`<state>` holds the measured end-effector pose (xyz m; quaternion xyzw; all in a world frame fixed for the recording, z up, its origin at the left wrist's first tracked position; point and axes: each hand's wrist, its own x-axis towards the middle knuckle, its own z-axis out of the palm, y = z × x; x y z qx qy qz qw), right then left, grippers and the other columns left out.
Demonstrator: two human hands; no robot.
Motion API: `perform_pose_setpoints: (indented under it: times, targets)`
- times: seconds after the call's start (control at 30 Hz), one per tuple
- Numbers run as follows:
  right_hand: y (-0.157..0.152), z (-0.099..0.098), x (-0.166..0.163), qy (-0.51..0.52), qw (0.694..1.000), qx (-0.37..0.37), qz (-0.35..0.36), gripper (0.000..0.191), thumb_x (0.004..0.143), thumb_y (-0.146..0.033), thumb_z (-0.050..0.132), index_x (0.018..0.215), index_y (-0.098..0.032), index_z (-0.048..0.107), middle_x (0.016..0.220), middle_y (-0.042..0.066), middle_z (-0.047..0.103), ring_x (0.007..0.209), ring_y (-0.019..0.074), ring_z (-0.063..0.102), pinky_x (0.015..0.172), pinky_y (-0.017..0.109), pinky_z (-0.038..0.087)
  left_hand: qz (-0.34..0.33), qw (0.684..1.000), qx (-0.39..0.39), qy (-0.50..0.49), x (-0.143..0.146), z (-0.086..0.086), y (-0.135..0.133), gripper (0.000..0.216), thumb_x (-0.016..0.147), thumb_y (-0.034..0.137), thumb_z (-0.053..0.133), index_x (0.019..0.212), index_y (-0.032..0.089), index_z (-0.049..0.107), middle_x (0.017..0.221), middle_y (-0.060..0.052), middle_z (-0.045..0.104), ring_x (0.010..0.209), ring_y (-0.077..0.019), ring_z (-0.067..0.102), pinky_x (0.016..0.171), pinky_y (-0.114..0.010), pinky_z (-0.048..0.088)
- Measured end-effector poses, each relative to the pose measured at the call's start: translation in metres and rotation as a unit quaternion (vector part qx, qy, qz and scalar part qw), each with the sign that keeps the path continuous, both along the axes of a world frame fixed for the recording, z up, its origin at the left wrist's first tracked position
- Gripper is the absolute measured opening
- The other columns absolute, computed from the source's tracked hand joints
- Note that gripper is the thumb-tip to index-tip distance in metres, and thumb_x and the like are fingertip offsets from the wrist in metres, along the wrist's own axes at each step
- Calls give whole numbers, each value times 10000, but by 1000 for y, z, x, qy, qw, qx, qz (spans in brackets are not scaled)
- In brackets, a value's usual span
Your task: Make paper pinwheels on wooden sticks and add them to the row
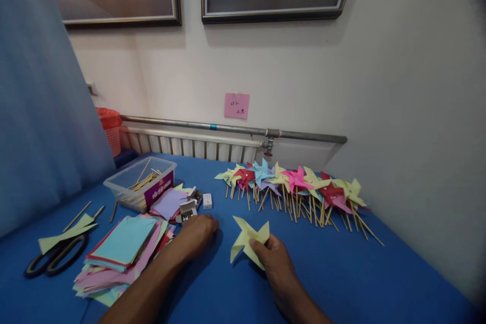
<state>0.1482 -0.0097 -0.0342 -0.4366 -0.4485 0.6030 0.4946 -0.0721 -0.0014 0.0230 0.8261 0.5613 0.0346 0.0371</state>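
My right hand (279, 263) pinches a pale yellow paper pinwheel (246, 239) near its centre, the thumb on top of the folded paper. The pinwheel has no stick on it that I can see. My left hand (199, 233) is beside a small open box of metal pins (188, 211), low over the table. Its fingers are curled inward, and what they hold, if anything, is hidden. Close by stand a small white closed box (207, 201) and another small open box (196, 196).
Finished pinwheels on sticks (296, 179) lie in a row at the back right. A clear plastic tub (129, 195) holds wooden sticks. Left of my forearm are a stack of coloured paper (123, 240) and black-handled scissors (56, 258). A radiator (190, 144) runs behind the blue table (341, 278).
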Motion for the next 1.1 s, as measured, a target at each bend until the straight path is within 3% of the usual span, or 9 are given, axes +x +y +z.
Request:
perform_pose_setpoints:
  times: [0.27,0.4,0.47,0.6,0.7,0.8,0.93,1.1]
  targets:
    - [0,-1,0,-6,1000,10,-2,446,709,-459,793,1007,-133,730,884,90,787,790,276,720,680,319,547,9,1000,-2,6,-2,-2,1,279,886,111,408,862,147,683,916,-148,704,818,-274,680,691,-332,440]
    - [0,1,1,-21,1000,20,-7,452,709,-468,788,1007,-133,730,880,92,784,808,287,719,685,329,549,5,992,6,-124,-1,2,-2,228,832,96,448,805,165,663,857,-94,686,771,-219,632,691,-298,411]
    - [1,2,2,-29,999,31,-16,454,709,-469,787,1008,-132,730,893,97,783,838,294,716,713,339,551,-3,965,-13,-263,5,6,-6,194,795,109,480,785,187,657,804,-39,664,749,-183,601,684,-271,400]
    - [4,0,3,-48,996,48,-62,475,691,-508,795,986,-140,729,864,90,779,814,286,711,706,336,551,3,862,-79,-501,30,8,-16,100,742,191,575,711,191,670,819,-19,633,768,-161,584,700,-255,424]
    - [4,0,4,-47,994,58,-81,473,715,-536,776,989,-153,723,855,78,774,777,263,704,697,326,548,29,790,-99,-605,52,1,-21,73,684,225,642,658,171,682,1056,-82,649,922,-203,616,762,-280,457]
    - [1,3,4,-47,994,67,-79,443,742,-523,761,993,-160,716,860,72,771,792,254,702,714,318,543,92,741,-96,-658,67,-8,-23,73,647,233,670,657,165,696,1222,-122,623,1069,-261,610,834,-317,465]
    - [-3,8,0,-57,993,69,-75,436,732,-511,766,983,-158,718,862,74,772,777,254,697,681,310,537,97,713,-104,-687,75,-10,-26,75,635,237,683,650,167,704,1284,-135,610,1152,-297,595,946,-360,447]
    - [-6,14,-5,-57,993,74,-65,415,729,-499,771,959,-156,724,836,59,764,752,234,682,683,296,525,62,735,-81,-671,77,-8,-29,47,673,184,652,658,187,696,1276,-116,636,1310,-294,506,1075,-369,376]
